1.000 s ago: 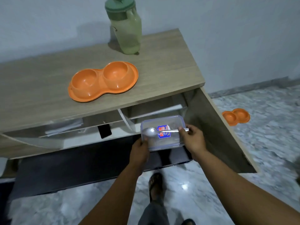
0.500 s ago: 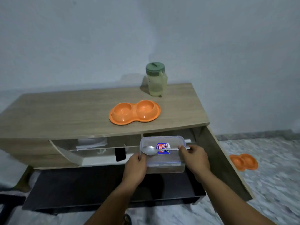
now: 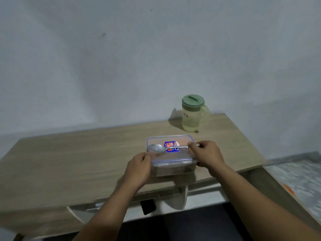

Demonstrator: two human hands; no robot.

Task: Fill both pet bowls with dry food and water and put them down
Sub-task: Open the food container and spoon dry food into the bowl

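Head view: the left hand (image 3: 139,168) grips the left end of the box (image 3: 171,156). The right hand (image 3: 206,154) grips the right end and pins the spoon (image 3: 160,148) on the lid. The box hides most of the orange bowl (image 3: 196,142) on the table (image 3: 69,159). The jug (image 3: 192,113) stands behind.

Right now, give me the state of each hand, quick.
Left hand: closed on the left end of the clear food container.
Right hand: closed on the container's right end, thumb pinning the spoon handle to the lid.
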